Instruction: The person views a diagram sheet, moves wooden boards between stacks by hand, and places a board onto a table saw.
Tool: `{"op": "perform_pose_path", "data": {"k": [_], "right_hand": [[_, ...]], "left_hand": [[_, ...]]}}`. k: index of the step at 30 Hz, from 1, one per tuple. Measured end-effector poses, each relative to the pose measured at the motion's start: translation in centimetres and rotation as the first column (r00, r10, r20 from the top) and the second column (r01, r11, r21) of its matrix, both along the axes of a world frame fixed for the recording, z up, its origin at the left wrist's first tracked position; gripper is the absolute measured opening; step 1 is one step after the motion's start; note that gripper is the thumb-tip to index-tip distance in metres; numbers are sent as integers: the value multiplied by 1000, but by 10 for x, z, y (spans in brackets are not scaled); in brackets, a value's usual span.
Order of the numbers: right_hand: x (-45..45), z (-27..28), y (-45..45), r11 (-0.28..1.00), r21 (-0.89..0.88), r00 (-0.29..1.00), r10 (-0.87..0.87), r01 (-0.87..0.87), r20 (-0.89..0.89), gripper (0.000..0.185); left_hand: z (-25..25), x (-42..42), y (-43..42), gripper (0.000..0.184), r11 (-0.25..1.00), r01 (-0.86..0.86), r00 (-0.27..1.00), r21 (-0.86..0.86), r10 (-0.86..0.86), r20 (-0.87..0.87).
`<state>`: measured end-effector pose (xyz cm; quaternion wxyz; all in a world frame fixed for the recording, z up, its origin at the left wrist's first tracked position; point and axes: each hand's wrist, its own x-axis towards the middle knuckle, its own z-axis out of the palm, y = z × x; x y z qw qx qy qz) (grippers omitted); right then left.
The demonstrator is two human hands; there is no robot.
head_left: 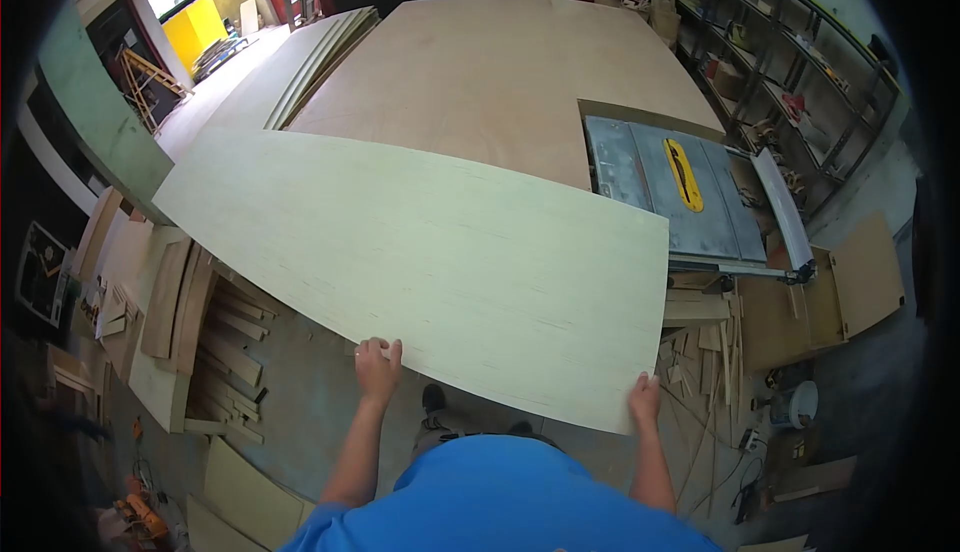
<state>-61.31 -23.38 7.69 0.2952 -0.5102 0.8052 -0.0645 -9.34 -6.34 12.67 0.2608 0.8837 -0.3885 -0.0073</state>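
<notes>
A long pale plywood sheet (430, 252) lies in front of me, its far edge over a large brownish work surface (470, 82). My left hand (379, 367) grips the sheet's near long edge, fingers curled at the rim. At the near right corner, my right hand (644, 398) holds the short right edge, thumb on top and the other fingers mostly hidden. The sheet's right end overlaps the near left part of a grey table saw (640, 167). A yellow insert (684, 174) with a dark slot is set in the saw's top.
Stacked boards (325, 62) lie at the far left. Metal shelving (790, 52) lines the right wall. Wood strips (225, 352) are stored below the sheet at left, and offcuts, cables and a bucket (797, 405) stand on the right floor. An orange power tool (145, 517) sits lower left.
</notes>
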Motion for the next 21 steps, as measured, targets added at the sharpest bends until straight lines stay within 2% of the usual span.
{"op": "perform_pose_path", "data": {"k": [2, 4, 7, 9, 12, 15, 18, 21], "right_hand": [[25, 6, 13, 985, -95, 988, -150, 147, -30, 70], [26, -1, 11, 979, -140, 988, -151, 145, -36, 73], [24, -16, 8, 971, -175, 986, -164, 161, -2, 74], [14, -28, 7, 962, -216, 986, -161, 164, 32, 76], [19, -28, 1, 970, -193, 985, -161, 146, -66, 73], [9, -47, -1, 948, -315, 990, -89, 50, -112, 67], [15, -40, 3, 944, -323, 992, -100, 71, -75, 65], [13, -37, 3, 953, -291, 996, -62, 79, 65, 65]], "left_hand": [[-13, 45, -20, 49, 999, -31, 999, 16, 30, 12], [-36, 82, -40, 60, 978, -192, 981, 80, 194, -21], [-50, 90, -62, 60, 908, -397, 918, 132, 392, 62], [-44, 91, -65, 60, 903, -395, 917, 168, 398, 21], [-41, 94, -62, 60, 893, -405, 909, 194, 416, -17], [-46, 90, -66, 62, 889, -414, 904, 193, 427, -28], [-51, 95, -63, 61, 890, -417, 906, 186, 424, 1], [-57, 98, -64, 61, 889, -425, 904, 169, 426, 31]]}}
